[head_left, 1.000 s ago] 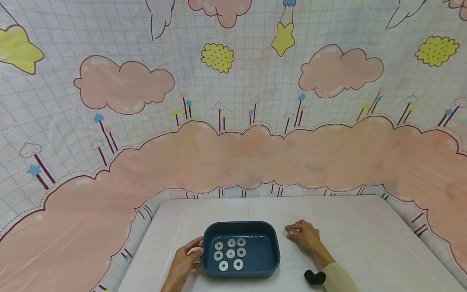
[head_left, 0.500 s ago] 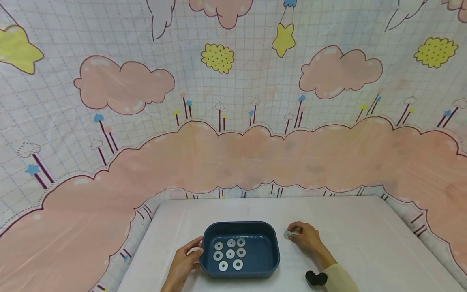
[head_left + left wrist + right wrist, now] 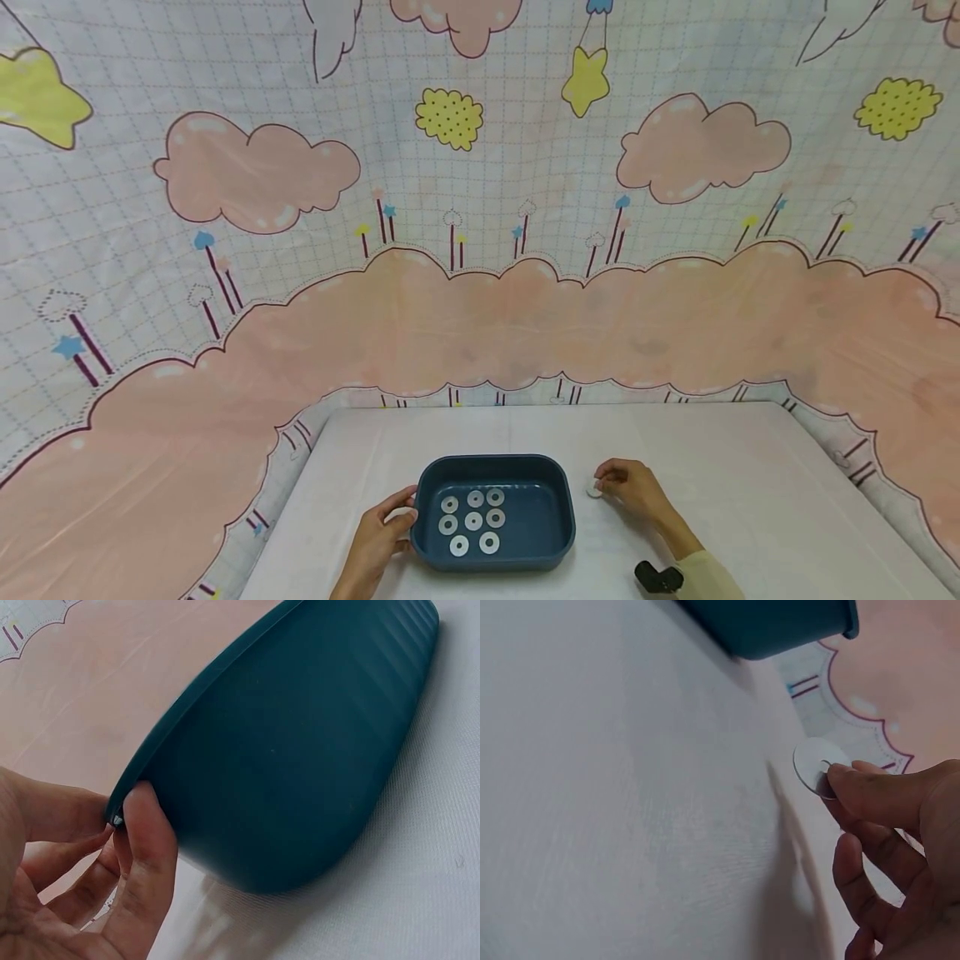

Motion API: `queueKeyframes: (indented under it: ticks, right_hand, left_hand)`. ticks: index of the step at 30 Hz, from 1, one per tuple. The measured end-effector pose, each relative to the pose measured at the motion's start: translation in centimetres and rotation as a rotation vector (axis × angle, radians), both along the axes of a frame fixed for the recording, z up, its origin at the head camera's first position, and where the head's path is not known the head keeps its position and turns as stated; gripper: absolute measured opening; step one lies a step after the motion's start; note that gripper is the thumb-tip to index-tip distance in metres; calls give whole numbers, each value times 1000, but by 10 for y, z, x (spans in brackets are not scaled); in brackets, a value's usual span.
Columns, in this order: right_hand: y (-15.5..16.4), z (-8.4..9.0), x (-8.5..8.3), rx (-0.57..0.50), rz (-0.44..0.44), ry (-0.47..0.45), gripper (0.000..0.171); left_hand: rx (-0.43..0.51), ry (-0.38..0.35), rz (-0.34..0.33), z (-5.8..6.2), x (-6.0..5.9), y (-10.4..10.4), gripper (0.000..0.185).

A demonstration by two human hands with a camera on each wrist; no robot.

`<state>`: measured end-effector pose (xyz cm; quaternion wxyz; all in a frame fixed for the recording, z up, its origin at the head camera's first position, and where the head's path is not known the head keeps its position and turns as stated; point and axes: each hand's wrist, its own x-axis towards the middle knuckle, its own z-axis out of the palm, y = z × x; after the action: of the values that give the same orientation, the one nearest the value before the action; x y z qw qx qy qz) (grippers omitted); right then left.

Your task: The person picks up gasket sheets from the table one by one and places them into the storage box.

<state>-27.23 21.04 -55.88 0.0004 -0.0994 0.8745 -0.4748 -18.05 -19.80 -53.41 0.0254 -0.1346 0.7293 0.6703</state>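
Observation:
A dark blue rectangular tray [image 3: 536, 521] stands on the white-covered table. Several flat silvery washers [image 3: 460, 546] lie in rough rows over its left half. My left hand [image 3: 377, 533] grips the tray's left end, and the left wrist view shows thumb and fingers pinching the tray's rim [image 3: 154, 742]. To the right of the tray, my right hand [image 3: 636, 493] pinches one washer [image 3: 810, 759] by its edge between thumb and fingers. In the right wrist view that washer is tilted and held above the cloth, apart from the tray.
A black device [image 3: 658, 577] sits at the right wrist, by a pale yellow sleeve [image 3: 708, 577]. White cloth covers the table [image 3: 720, 467]. Behind it hangs a printed curtain [image 3: 480, 325] with clouds and stars.
My right hand has shifted slightly right and toward me with the washer, which has turned in the fingers. The left hand and the tray have stayed in place.

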Motion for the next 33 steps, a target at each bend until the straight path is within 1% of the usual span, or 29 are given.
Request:
queueKeyframes:
  ticks: [4,11,17,18,19,24,27,33]
  right_hand:
    - [0,8,5,-34,-14,-16,8]
    - [-1,23,12,-62,-40,-33,10]
    - [-3,30,17,-131,-34,-44,11]
    - [-4,32,17,-144,-36,-47,12]
    - [-7,37,20,-154,-38,-50,11]
    - [-13,45,26,-193,-58,-58,13]
    - [-15,45,26,-213,-46,-51,15]
    - [-20,49,28,-260,10,-44,23]
  left_hand:
    - [2,2,-5,0,0,0,46]
    - [11,14,-15,-1,0,1,47]
    - [17,16,-12,-2,0,0,47]
    - [17,16,-13,-2,0,0,48]
    - [15,17,-14,-2,0,0,47]
    - [10,22,-13,-2,0,0,47]
    - [10,25,-11,-1,0,1,46]
    - [12,25,-14,-2,0,1,46]
